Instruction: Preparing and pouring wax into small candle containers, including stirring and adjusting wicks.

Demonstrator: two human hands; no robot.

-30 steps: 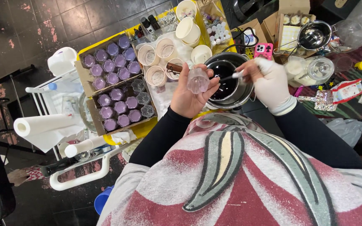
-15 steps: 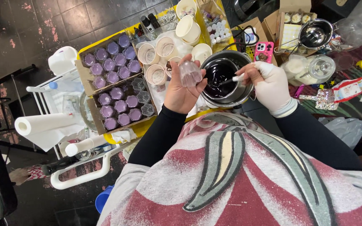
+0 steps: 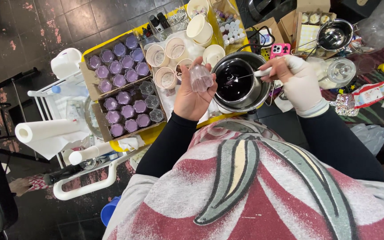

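Clear plastic, one small empty jar (image 3: 200, 78) sits pinched in my left hand (image 3: 191, 95), just left of the one steel bowl (image 3: 255, 91) of dark liquid. My gloved right hand (image 3: 299, 82) grips one white-handled tool (image 3: 250, 75) reaching into that bowl. Further left of my left hand, two boxes (image 3: 95, 89) hold purple-filled jars (image 3: 122, 97), roughly eighteen.

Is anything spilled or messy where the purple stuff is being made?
Nothing looks spilled. The dark liquid stays inside the metal pot, and the left hand holds the clear cup beside it. The purple-filled cups sit in neat rows in their cardboard boxes.
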